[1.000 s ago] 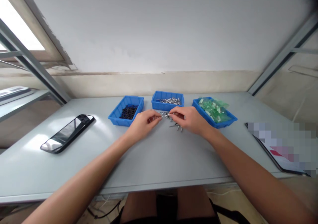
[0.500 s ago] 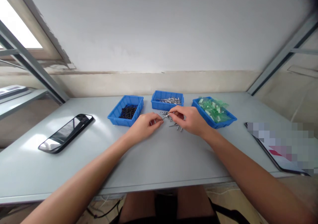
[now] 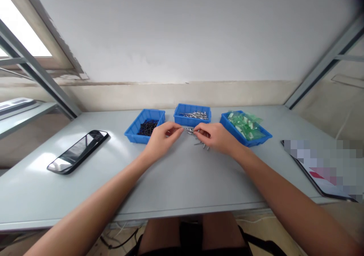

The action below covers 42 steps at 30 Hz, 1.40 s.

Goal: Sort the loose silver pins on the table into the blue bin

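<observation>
Metal pins are seen, in the head view, lying loose between the left hand and right hand, both narrowly pinched; whether anything is held cannot be told. Pins could be scattered by brushing fingers. The smooth grey table is backed by a pale wall.

Head-worn view, forward and down.
</observation>
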Tool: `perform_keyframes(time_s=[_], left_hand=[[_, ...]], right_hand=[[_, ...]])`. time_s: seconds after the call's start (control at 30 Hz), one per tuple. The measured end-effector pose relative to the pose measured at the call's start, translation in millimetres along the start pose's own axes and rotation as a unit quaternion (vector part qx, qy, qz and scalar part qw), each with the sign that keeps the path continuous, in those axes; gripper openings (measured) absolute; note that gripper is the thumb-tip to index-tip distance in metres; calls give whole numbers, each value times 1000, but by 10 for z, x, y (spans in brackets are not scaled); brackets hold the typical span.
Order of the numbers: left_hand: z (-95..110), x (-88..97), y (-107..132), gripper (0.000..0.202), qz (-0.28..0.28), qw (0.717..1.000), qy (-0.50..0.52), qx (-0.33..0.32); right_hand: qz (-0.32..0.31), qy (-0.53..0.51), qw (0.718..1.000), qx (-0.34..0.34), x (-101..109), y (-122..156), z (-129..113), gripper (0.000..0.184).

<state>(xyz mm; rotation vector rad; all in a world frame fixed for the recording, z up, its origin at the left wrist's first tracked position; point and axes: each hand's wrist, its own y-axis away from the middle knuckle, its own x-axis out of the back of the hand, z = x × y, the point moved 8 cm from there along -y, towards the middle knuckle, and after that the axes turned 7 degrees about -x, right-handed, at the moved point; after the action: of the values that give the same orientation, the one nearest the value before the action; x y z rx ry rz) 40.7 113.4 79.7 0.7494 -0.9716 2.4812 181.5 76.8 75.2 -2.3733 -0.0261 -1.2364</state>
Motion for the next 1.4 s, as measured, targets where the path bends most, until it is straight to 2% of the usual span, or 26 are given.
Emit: perform_keyframes(time_s=[0.17, 0.33, 0.63, 0.87, 1.1, 1.4], left_hand=[[-144, -166, 20, 28, -51, 991, 108, 54], [-164, -235, 28, 22, -70, 988, 135, 39], [-60, -185, 21, 16, -61, 990, 121, 38], [-118, -167, 19, 16, -54, 990, 122, 54], [-94, -209, 41, 13, -79, 996, 46, 16], [-102, -173, 31, 18, -62, 998, 14, 13]], right_hand=[[-32, -18, 999, 8, -116, 7, -41, 14], [-54, -10, 998, 18, -171, 14, -77, 13], [-64, 19, 997, 34, -196, 22, -109, 17], [-3, -44, 999, -3, -23, 7, -17, 23], [-18, -2, 1000, 17, -54, 11, -30, 20], [-29, 27, 999, 22, -50, 2, -55, 21]])
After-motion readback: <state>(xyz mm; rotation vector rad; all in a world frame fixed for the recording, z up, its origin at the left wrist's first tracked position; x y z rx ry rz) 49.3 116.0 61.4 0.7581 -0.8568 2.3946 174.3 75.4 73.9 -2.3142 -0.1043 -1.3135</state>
